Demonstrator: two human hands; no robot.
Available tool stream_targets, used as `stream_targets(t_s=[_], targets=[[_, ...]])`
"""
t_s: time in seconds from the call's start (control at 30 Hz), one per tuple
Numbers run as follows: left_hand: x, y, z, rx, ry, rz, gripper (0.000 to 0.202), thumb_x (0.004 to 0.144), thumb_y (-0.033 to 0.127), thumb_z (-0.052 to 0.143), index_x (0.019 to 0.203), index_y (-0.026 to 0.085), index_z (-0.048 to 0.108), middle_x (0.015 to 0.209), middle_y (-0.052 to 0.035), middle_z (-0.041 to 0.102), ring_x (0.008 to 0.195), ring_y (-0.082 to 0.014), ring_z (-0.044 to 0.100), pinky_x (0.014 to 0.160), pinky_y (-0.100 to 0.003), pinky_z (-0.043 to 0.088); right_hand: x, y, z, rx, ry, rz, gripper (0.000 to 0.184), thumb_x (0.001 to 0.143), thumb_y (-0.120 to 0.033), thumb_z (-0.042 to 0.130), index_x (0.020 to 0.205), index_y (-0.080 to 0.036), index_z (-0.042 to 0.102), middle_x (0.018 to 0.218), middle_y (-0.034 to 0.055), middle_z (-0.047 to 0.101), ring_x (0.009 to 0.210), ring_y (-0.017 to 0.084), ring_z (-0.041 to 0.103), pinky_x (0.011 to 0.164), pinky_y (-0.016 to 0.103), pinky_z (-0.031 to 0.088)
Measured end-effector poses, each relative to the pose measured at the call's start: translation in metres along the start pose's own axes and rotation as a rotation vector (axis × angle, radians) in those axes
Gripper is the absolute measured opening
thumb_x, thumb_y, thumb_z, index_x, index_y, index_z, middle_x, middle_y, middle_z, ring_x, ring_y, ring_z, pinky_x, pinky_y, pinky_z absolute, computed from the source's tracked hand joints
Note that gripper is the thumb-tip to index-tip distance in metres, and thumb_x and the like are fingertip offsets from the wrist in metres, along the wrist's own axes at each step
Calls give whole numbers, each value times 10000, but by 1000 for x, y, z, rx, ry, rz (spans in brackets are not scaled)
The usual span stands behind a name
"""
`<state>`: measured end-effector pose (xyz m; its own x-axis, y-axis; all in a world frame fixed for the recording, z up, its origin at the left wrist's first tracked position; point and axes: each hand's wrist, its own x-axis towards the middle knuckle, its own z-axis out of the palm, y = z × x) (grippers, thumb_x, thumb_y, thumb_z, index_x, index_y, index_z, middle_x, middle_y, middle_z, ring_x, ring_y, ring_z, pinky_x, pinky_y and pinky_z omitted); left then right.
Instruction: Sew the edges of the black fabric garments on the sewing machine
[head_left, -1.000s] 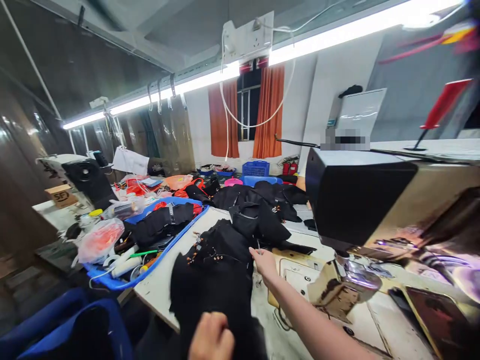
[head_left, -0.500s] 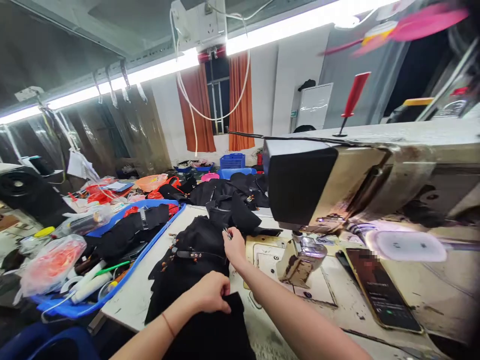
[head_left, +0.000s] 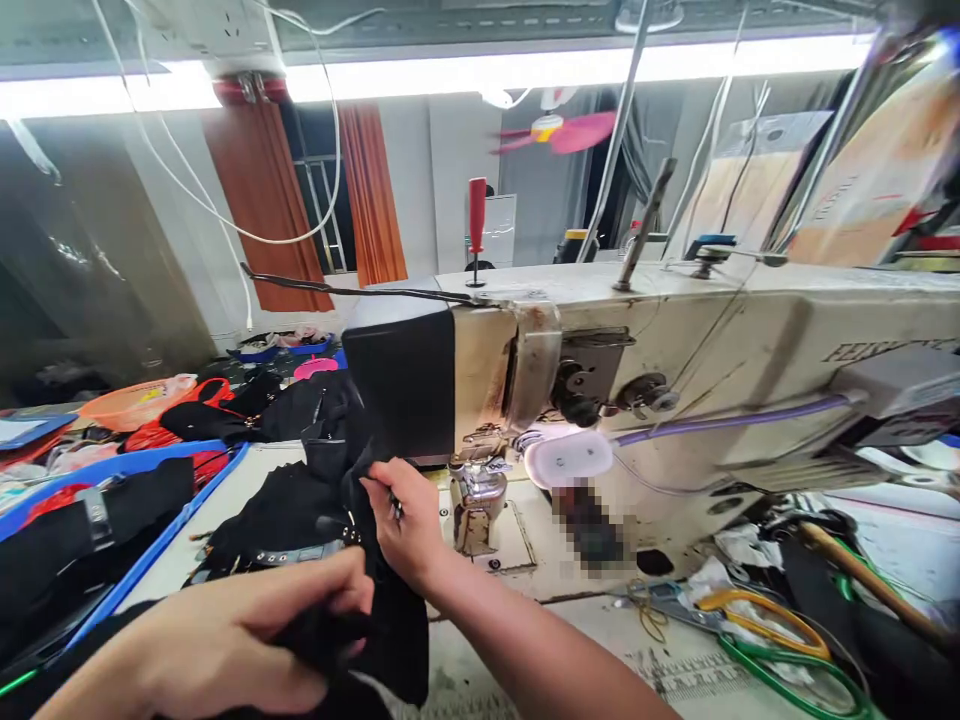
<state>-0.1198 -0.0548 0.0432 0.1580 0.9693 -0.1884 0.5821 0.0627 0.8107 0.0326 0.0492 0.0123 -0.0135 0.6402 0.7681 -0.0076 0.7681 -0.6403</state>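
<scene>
Beside the sewing machine [head_left: 600, 380], our left hand [head_left: 240, 640] and right hand [head_left: 409, 525] both clench the black garment [head_left: 292, 515] lying between them on the table [head_left: 251, 470]. At left, the blue tray [head_left: 169, 535] holds more black cloth [head_left: 75, 530].

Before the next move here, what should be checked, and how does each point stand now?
1. Left hand grips the garment: ok.
2. Right hand pinches the garment's edge: ok.
3. Garment under the presser foot: not ok, it lies left of it.
4. Right hand off the foot: ok, beside it, apart.
5. Scissors away from both hands: ok, lying at right.
6. Needle raised: cannot tell.
</scene>
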Motion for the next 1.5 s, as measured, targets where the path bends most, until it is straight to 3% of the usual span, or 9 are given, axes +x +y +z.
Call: stream_targets(t_s=[0.07, 0.13, 0.2, 0.37, 0.53, 0.73, 0.9, 1.2, 1.5], targets=[[16, 24, -4, 58, -297, 54, 357, 566, 537, 734, 760, 258, 625, 734, 35, 611, 691, -176, 524, 606, -245, 413, -9, 1, -10, 5, 38, 33, 145, 884, -252, 559, 859, -201, 692, 683, 22, 606, 617, 162, 546, 582, 272, 433], [33, 36, 2, 2, -372, 88, 370, 748, 609, 562, 759, 243, 609, 759, 10, 593, 723, -176, 505, 671, -261, 422, -22, 7, -19, 7, 105, 114, 145, 890, -230, 551, 878, -187, 690, 698, 29, 600, 628, 166, 549, 586, 276, 433], [51, 34, 14, -181, -273, 144, 393, 828, 605, 465, 799, 229, 573, 814, -9, 582, 775, -177, 514, 727, -274, 441, -39, 15, -27, 19, 157, 212, 149, 894, -216, 545, 891, -180, 689, 750, 49, 627, 684, 181, 581, 633, 289, 456], [83, 19, 40, -485, 93, 198, 411, 745, 398, 691, 1087, 211, 561, 1006, -31, 629, 964, -193, 581, 866, -297, 462, -65, 24, -44, 134, 127, 421, 200, 873, -330, 584, 848, -185, 718, 778, 61, 682, 732, 211, 628, 672, 314, 502], [89, 27, 53, -384, 117, 217, 278, 737, 385, 698, 881, 157, 627, 817, -25, 631, 777, -163, 578, 750, -283, 472, -61, 10, -63, 274, 56, 590, 296, 893, -427, 579, 960, -185, 735, 838, 63, 709, 794, 215, 646, 769, 343, 519], [93, 35, 67, -323, 104, 368, 146, 761, 303, 660, 813, 172, 624, 1089, -85, 642, 1039, -232, 585, 909, -330, 453, -54, -10, -90, 306, -6, 636, 313, 845, -472, 646, 937, -200, 771, 821, 55, 695, 780, 204, 614, 748, 322, 500], [92, 42, 76, -318, 106, 322, 169, 734, 292, 667, 835, 162, 627, 861, -50, 663, 836, -190, 603, 814, -314, 470, -57, -17, -101, 321, 50, 737, 411, 750, -588, 700, 910, -218, 780, 827, 68, 728, 779, 225, 655, 784, 338, 539], [83, 49, 80, -384, 177, 354, 149, 734, 265, 677, 828, 151, 656, 900, -73, 678, 884, -201, 618, 848, -317, 470, -66, -1, -115, 211, -49, 638, 393, 837, -523, 641, 1045, -212, 759, 987, 109, 730, 910, 262, 673, 817, 334, 559], [73, 57, 82, -376, 236, 416, 81, 750, 232, 662, 728, 157, 638, 869, -75, 692, 864, -204, 652, 815, -313, 499, -52, -17, -125, 196, -153, 602, 334, 883, -468, 600, 1075, -237, 747, 1035, 97, 723, 955, 245, 660, 886, 321, 518]])
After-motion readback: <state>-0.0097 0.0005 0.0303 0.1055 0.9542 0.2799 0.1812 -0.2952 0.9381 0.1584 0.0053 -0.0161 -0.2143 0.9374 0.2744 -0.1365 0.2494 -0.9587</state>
